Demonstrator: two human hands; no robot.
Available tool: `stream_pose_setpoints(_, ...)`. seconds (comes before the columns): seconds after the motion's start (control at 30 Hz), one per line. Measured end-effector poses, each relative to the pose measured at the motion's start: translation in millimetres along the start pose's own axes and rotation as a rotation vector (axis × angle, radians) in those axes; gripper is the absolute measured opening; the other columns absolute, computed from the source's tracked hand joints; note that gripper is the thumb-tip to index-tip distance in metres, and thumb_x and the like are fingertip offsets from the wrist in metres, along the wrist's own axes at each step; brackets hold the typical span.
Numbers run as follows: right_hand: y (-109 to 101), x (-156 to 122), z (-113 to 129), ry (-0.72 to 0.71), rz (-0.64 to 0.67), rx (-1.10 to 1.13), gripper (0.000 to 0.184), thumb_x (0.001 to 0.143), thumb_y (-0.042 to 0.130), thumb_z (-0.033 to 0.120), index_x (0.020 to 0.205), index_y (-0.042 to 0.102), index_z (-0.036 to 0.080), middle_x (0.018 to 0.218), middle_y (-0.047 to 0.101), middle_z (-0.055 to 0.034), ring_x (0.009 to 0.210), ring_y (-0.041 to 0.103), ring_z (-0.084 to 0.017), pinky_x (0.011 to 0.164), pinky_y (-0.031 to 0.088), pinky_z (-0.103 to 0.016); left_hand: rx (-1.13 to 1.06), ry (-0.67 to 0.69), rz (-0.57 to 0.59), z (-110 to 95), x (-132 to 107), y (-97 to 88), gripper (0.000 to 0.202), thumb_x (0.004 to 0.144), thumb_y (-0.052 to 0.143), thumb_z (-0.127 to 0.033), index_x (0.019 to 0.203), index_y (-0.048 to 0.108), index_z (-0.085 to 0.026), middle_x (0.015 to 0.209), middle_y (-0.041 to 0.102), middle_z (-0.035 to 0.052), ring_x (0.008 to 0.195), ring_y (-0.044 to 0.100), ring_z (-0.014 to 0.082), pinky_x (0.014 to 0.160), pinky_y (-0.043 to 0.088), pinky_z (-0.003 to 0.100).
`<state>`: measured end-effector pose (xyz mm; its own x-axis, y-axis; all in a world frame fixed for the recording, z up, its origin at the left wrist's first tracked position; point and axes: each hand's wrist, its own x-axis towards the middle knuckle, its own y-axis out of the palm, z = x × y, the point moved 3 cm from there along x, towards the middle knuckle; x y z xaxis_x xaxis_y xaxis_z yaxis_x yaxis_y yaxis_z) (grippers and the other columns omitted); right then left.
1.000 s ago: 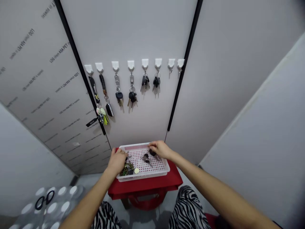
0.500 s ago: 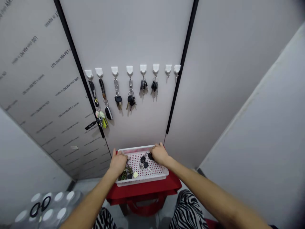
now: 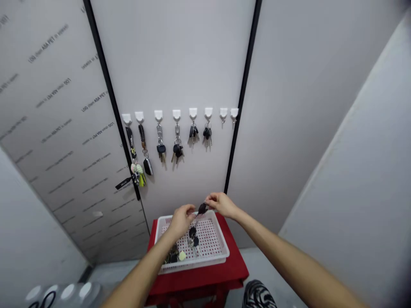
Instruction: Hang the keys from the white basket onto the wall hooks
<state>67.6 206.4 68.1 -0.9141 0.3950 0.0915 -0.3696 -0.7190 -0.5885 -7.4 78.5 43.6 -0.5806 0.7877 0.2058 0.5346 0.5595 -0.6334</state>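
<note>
My right hand [image 3: 222, 204] pinches a bunch of keys [image 3: 202, 208] with black heads at its top, just above the far edge of a white perforated basket [image 3: 221, 248]. Close by on the left, my left hand [image 3: 182, 220] hovers over the basket, its fingers and thumb apart with nothing visible between them. Below the hands, another bunch of keys [image 3: 194, 240] with black heads lies on the basket floor. In the near left corner are more keys [image 3: 174, 256], partly hidden by my left forearm, beside a small pale yellow tag [image 3: 182, 256].
The basket stands on a red-covered stool [image 3: 234, 267] against the wall panel. Several white hooks [image 3: 193, 113] line the panel; most carry keys, while the two rightmost hooks [image 3: 223, 113] hold none. Clear containers with white lids [image 3: 67, 291] and black-handled scissors [image 3: 47, 299] are at lower left.
My right hand has lifted the bunch of keys out of the basket. My left hand has moved right, from the basket's left side towards those keys. The camera view has tilted up.
</note>
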Motion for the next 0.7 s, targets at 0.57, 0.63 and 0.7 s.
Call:
stream_pose_setpoints(0.57,-166,57,123,-0.246,-0.632,0.184,0.01,0.059,0.046,0.019,0.063,0.053,0.012,0.044,0.045,0.0043,0.038,0.039,-0.004,0.041,0.035,-0.017,0.212,0.414,-0.35,-182,97,-60.9,0.039,0.064,0.039,-0.012,0.103,0.042,-0.016,0.097,0.051,0.0056,0.087,0.046,0.0146,0.077,0.035,0.027)
stream_pose_setpoints(0.63,-176,66,127,-0.23,-0.688,0.178,0.012,0.06,0.045,0.017,0.065,0.054,0.012,0.046,0.047,0.0032,0.039,0.041,-0.004,0.042,0.036,-0.017,0.285,0.427,-0.358,-191,105,-66.1,0.038,0.065,0.039,-0.011,0.102,0.042,-0.014,0.1,0.05,0.0066,0.091,0.044,0.0161,0.078,0.034,0.028)
stream_pose_setpoints(0.7,-182,73,128,-0.198,-0.732,0.163,0.014,0.061,0.044,0.015,0.068,0.055,0.012,0.049,0.05,0.0016,0.041,0.044,-0.005,0.045,0.038,-0.017,0.337,0.433,-0.354,-196,111,-68.5,0.038,0.065,0.038,-0.011,0.103,0.042,-0.014,0.103,0.048,0.0073,0.094,0.042,0.017,0.079,0.033,0.029)
